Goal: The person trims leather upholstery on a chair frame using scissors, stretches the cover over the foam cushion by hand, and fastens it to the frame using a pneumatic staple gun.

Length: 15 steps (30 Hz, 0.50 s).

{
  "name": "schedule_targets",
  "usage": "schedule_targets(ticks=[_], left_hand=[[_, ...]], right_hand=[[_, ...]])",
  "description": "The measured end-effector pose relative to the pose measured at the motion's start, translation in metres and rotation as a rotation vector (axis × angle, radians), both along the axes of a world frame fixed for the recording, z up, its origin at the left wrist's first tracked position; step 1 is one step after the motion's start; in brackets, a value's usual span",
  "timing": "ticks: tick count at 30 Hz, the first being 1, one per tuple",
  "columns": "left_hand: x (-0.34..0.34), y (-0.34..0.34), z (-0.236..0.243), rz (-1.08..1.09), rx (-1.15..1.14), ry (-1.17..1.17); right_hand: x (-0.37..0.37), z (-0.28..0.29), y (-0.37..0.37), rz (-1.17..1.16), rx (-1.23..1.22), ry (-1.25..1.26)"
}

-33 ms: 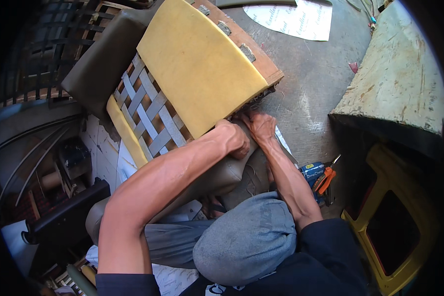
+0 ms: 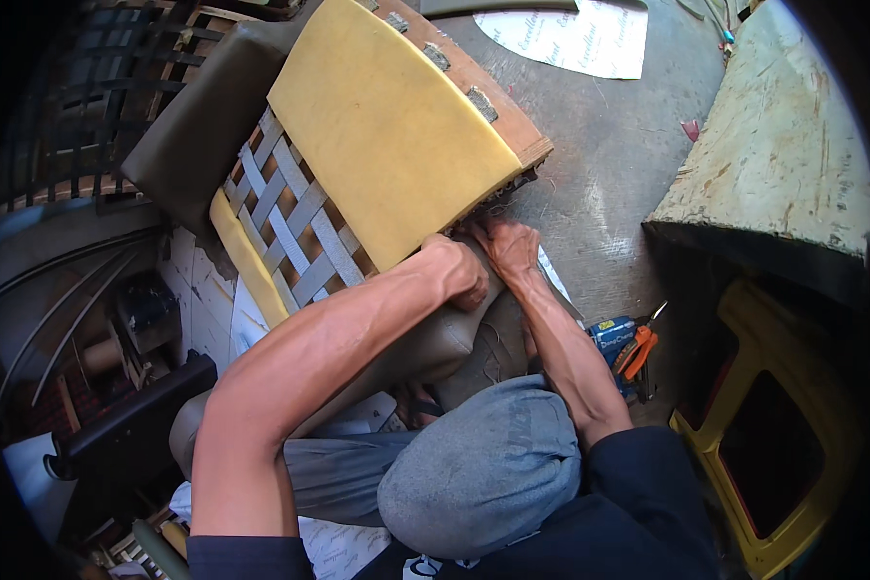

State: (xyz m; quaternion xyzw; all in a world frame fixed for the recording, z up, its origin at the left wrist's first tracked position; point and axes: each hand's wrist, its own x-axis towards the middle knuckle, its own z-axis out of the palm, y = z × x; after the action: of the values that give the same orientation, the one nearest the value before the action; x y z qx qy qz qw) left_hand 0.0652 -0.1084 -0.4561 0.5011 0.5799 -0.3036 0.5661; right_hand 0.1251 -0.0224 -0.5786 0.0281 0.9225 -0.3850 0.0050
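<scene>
A partly upholstered chair lies in front of me, with a yellow foam pad (image 2: 396, 126) over its wooden frame (image 2: 522, 130). Grey woven webbing straps (image 2: 304, 232) show to the left of the foam. My left hand (image 2: 457, 273) is closed at the foam's near corner, just above a grey-brown leatherette-covered part (image 2: 440, 338). Close beside it, my right hand (image 2: 509, 246) has its fingers bent in against the frame's ragged lower edge. Both sets of fingertips are hidden, so what they grip cannot be made out.
Orange-handled pliers (image 2: 636, 353) and a blue tool (image 2: 609, 333) lie right of my right forearm. A worn pale block (image 2: 773, 145) and a yellow frame (image 2: 735, 464) stand farther right. Printed white sheeting (image 2: 575, 39) lies on the floor beyond the chair.
</scene>
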Motion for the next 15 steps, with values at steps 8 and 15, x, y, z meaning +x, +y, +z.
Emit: schedule_targets(ticks=[8,15], left_hand=[[0.024,0.005,-0.077,0.045,0.101,0.088],[0.043,-0.048,-0.193,0.337,0.089,0.302]], right_hand=[[0.012,0.0,0.026,0.032,0.086,0.011],[0.093,0.092,0.081,-0.068,-0.152,0.091]])
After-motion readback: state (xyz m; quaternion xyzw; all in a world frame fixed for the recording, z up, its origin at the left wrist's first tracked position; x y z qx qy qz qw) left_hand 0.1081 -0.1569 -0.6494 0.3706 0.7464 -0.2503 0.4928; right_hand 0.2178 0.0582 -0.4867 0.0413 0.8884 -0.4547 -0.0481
